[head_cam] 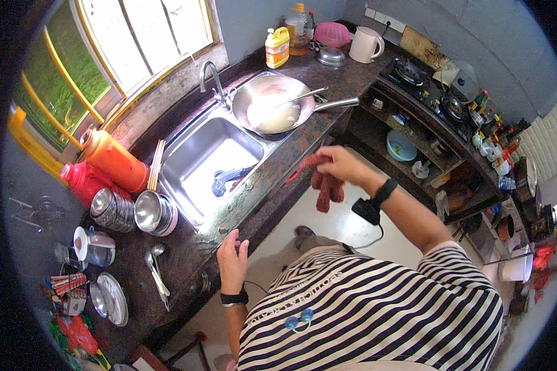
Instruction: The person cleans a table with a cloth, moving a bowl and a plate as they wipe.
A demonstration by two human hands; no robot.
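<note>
My right hand (339,164) is closed on a dark red cloth or glove (326,188), which hangs over the floor in front of the counter's edge. My left hand (233,259) is beside the counter's front edge with thumb and fingers apart, holding nothing. Ahead of both hands lies the stainless steel sink (209,139), with a dark patterned cloth or brush-like thing (229,178) in its basin. A metal wok (274,102) with whitish liquid and a long-handled utensil (301,95) rests over the sink's far right part, below the faucet (209,79).
Orange (113,160) and red thermos flasks (79,181), stacked metal bowls (155,213), spoons (158,273) and plates (111,299) stand on the left. A yellow detergent bottle (277,48) and an electric kettle (365,45) stand at the back. Shelves and a gas stove (408,74) are at the right.
</note>
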